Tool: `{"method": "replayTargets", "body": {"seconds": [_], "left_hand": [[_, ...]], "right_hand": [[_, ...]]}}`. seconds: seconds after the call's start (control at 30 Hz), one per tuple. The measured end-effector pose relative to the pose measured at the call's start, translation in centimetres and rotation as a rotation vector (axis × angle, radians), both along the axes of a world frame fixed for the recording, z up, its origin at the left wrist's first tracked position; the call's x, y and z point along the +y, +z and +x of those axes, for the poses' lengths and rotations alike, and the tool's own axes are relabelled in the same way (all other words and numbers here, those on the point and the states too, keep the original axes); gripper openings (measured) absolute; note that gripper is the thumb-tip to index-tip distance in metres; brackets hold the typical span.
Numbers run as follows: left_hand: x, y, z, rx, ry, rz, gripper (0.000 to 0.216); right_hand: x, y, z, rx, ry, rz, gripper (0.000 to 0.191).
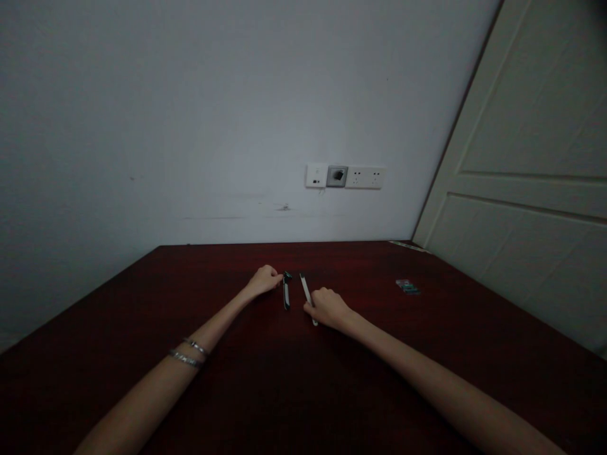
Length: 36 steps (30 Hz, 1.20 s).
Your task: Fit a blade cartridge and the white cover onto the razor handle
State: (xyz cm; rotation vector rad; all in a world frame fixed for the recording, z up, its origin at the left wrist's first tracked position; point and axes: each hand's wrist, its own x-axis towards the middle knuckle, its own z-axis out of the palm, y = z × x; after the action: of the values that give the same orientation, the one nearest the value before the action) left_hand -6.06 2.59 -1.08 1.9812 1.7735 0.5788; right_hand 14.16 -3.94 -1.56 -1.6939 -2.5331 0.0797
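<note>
A slim razor (pixel 286 297) with a dark head and a grey-and-black handle lies on the dark red table, its head pointing away from me. My left hand (pixel 263 280) is closed, and its fingertips meet the left side of the razor's head. To the right, my right hand (pixel 329 308) is closed around the lower part of a thin white stick-like tool (pixel 306 288) with a dark tip. This tool slants with its tip toward the wall, and I cannot make out its kind. Part of it is hidden by the fingers.
A small clear packet with teal markings (pixel 408 287) lies on the table (pixel 227 392) at the right. Behind the table is a pale wall with a row of sockets (pixel 365 177). A white panelled door (pixel 531 189) stands along the right side. Near the back right corner lies a pale strip (pixel 408 246).
</note>
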Motion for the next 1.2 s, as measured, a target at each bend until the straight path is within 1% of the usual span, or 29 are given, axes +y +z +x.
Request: {"method": "replayTargets", "body": {"seconds": [0.23, 0.3, 0.37, 0.43, 0.53, 0.57, 0.67, 0.73, 0.8, 0.9, 0.97, 1.07, 1.2], "left_hand": [[-0.1, 0.2, 0.0, -0.014, 0.004, 0.025, 0.032], [-0.1, 0.2, 0.0, -0.016, 0.011, 0.045, 0.031], [-0.1, 0.4, 0.0, -0.018, 0.014, 0.075, 0.032], [-0.1, 0.7, 0.1, -0.022, 0.008, 0.111, 0.034], [-0.1, 1.1, 0.6, -0.027, -0.006, 0.157, 0.034], [-0.2, 1.3, 0.8, -0.027, -0.007, 0.165, 0.034], [-0.3, 1.8, 1.6, -0.021, -0.001, 0.174, 0.031], [-0.5, 2.2, 2.2, -0.015, 0.001, 0.174, 0.029], [-0.8, 2.6, 3.0, -0.009, -0.003, 0.175, 0.028], [-1.3, 3.0, 4.1, -0.005, -0.036, 0.174, 0.029], [-1.7, 3.1, 4.8, -0.006, -0.077, 0.179, 0.030], [-2.2, 3.0, 5.6, -0.007, -0.135, 0.205, 0.031], [-2.8, 2.9, 6.4, -0.027, -0.178, 0.211, 0.031]], "right_hand": [[-0.3, 0.3, 0.2, 0.007, 0.010, 0.001, 0.046], [-0.4, 0.7, 1.0, 0.024, 0.004, 0.003, 0.047], [-0.2, 1.3, 2.7, 0.071, 0.000, 0.004, 0.043], [0.2, 2.0, 5.2, 0.158, 0.006, 0.015, 0.034], [1.5, 2.9, 10.7, 0.326, 0.023, 0.083, 0.023], [2.0, 3.1, 12.8, 0.377, 0.030, 0.122, 0.021], [3.4, 3.1, 19.2, 0.491, -0.002, 0.220, 0.027], [4.1, 2.7, 23.1, 0.539, -0.038, 0.170, 0.031], [4.7, 2.1, 26.3, 0.580, -0.080, 0.064, 0.039], [5.4, 0.9, 29.6, 0.603, -0.071, -0.068, 0.052], [5.8, 0.0, 30.9, 0.598, -0.043, -0.156, 0.061], [6.3, -1.0, 32.0, 0.585, -0.013, -0.268, 0.070], [6.5, -1.2, 32.0, 0.608, 0.048, -0.322, 0.071]]}}
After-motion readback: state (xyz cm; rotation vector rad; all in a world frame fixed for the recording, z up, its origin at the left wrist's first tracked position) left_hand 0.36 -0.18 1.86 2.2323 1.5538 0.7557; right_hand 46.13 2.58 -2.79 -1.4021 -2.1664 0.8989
